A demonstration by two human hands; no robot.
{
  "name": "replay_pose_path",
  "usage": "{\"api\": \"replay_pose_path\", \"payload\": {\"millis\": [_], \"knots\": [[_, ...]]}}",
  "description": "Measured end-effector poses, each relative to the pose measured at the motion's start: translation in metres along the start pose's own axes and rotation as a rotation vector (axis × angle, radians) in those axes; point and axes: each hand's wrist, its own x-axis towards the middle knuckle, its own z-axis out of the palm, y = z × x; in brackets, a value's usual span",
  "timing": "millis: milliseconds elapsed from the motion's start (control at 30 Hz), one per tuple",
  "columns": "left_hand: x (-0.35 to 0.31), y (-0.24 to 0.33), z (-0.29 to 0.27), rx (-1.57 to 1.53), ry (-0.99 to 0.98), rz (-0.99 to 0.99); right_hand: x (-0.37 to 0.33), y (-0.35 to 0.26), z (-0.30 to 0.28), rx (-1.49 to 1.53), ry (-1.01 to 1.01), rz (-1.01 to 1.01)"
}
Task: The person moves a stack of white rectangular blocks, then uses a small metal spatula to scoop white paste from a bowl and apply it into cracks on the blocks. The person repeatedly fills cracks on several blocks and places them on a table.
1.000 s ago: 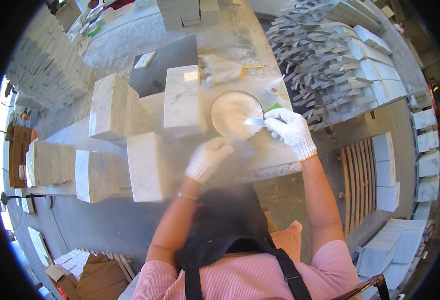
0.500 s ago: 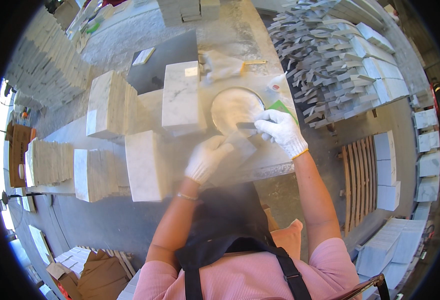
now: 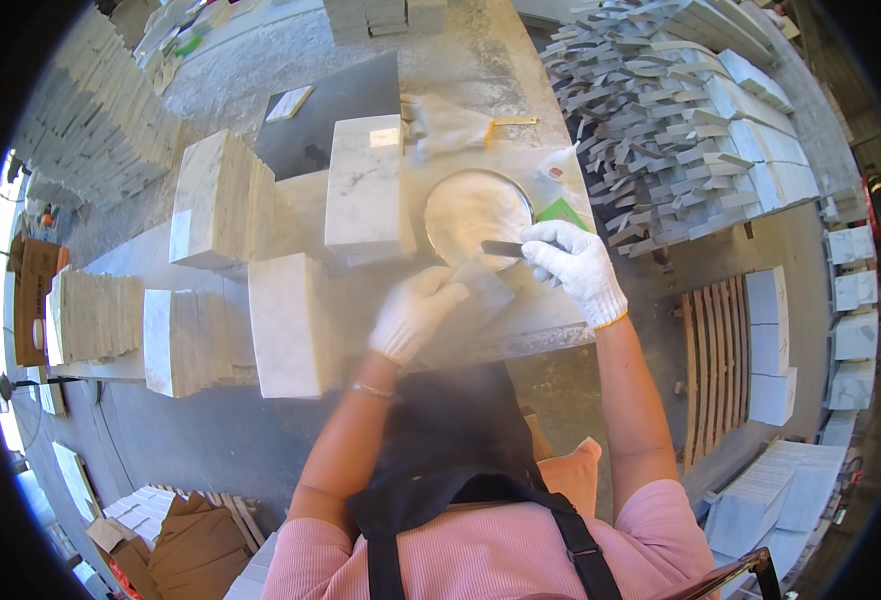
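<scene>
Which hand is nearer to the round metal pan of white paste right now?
Right. The right hand is at the round pan's near right rim, holding a dark blade over its edge. The left hand is below the pan, gripping a flat tile.

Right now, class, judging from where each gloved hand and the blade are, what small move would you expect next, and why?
Probably a short draw of the blade from the round pan onto the tile. The right hand holds the blade at the pan's near rim, over the white filler, and the left hand holds the tile tilted just below it, beside the upright marble blocks.
</scene>
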Motion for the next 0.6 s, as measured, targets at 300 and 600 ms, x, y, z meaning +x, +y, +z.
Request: {"api": "replay_pose_path", "payload": {"millis": [300, 600], "knots": [[0.0, -0.003, 0.0, -0.007, 0.022, 0.038, -0.005, 0.001, 0.007, -0.193, 0.045, -0.212], [0.002, -0.005, 0.001, 0.027, 0.031, 0.032, 0.011, 0.011, 0.008, -0.225, 0.1, -0.244]]}}
